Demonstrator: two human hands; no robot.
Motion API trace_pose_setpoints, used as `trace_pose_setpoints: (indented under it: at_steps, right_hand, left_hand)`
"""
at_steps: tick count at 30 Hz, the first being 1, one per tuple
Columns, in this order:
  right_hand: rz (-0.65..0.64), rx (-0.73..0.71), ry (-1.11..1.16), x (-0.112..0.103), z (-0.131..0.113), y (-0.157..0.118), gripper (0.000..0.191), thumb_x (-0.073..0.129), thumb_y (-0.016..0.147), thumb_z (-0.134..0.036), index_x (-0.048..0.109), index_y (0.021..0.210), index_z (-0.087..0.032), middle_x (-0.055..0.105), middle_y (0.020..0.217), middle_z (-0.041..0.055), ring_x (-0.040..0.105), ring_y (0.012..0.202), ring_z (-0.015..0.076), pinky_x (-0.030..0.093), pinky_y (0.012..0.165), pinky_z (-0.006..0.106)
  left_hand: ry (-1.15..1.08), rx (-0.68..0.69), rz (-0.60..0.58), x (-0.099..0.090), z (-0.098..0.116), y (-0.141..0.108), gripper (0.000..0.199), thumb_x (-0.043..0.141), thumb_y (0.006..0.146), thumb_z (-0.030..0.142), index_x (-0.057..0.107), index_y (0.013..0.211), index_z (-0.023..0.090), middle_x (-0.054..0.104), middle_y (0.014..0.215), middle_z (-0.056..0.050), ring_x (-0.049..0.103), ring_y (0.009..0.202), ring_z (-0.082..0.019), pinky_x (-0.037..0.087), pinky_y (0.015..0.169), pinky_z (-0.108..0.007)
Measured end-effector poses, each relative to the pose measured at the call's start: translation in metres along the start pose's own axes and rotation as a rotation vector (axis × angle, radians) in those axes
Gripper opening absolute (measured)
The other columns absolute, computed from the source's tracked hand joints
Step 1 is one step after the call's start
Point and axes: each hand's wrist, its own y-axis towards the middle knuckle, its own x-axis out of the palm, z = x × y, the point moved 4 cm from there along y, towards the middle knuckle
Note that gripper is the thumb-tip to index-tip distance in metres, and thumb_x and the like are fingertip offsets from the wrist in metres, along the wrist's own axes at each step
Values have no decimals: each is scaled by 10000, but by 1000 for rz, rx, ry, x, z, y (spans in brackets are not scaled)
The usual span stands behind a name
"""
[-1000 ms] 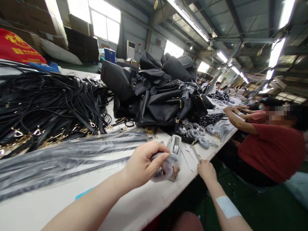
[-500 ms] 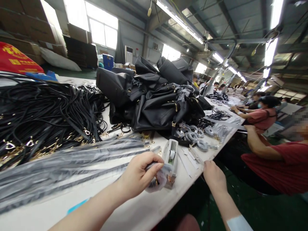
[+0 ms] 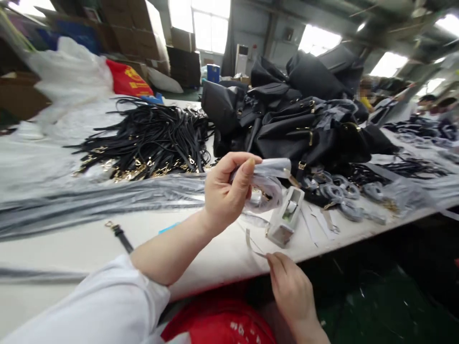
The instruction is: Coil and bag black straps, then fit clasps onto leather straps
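My left hand point(image 3: 229, 188) is closed around a coiled strap in clear plastic point(image 3: 267, 191), raised over the white table, with gold hardware showing through the wrap. Lower and to the right, my right hand point(image 3: 292, 286) pinches one end of a thin pale strip point(image 3: 254, 248), whose free end curls upward near the table edge. A white tape dispenser point(image 3: 287, 217) stands on the table just right of the coil. Several wrapped coils point(image 3: 333, 191) lie farther right.
Black bags point(image 3: 287, 119) are heaped behind my hands. Black straps with gold clasps point(image 3: 150, 138) lie at left, above long plastic-wrapped straps point(image 3: 107, 200). The table's front edge point(image 3: 322, 252) runs at right. Red fabric point(image 3: 222, 322) shows below.
The view has swung left. My left hand has lifted the wrapped coil off the table area by the dispenser. My right hand has come nearer to it, now with the pale strip plainly visible.
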Motion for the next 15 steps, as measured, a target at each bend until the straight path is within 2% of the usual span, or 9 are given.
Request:
trace_pose_setpoints:
  at_steps: [2,4,7,9,12,15]
  right_hand:
    - [-75,-67,45,24,-10,-4,288,367,1017,-133,637,1092,-197,717,981,87,666,867,219,502,792,343]
    - [-111,-103,82,39,-15,-5,278,386,1004,-111,640,1080,-198,712,954,79,655,852,217,503,783,344]
    - [-149,-97,102,49,-19,-3,207,455,999,-177,624,1119,-182,694,957,97,638,872,240,503,779,366]
    - [-171,-72,100,52,-20,1,204,508,988,-244,608,1152,-173,679,992,115,624,903,260,501,795,386]
    - [-211,-59,92,57,-27,9,246,563,963,-265,597,1184,-163,663,1055,129,609,947,269,493,825,393]
    - [-252,-61,85,62,-37,20,144,552,948,-182,641,1061,-189,666,975,101,603,895,251,484,785,363]
  left_hand:
    - [99,-77,6,-24,-6,-22,353,562,940,529,671,961,194,530,549,53,475,406,-65,351,398,-177]
    - [223,-173,33,-53,-20,-49,377,556,937,541,678,964,186,515,524,57,468,407,-73,360,413,-189]
    - [413,-299,70,-96,-40,-93,371,538,945,515,689,965,176,567,553,41,496,444,-90,405,468,-210]
    - [536,-344,52,-119,-49,-120,330,525,957,457,691,966,172,638,629,11,566,525,-112,455,542,-225]
    - [683,-331,-61,-138,-57,-147,262,522,953,364,696,937,169,718,789,-43,663,731,-153,510,706,-259]
    - [730,-317,-133,-146,-63,-156,244,518,941,334,700,927,171,742,882,-67,681,848,-175,515,805,-284]
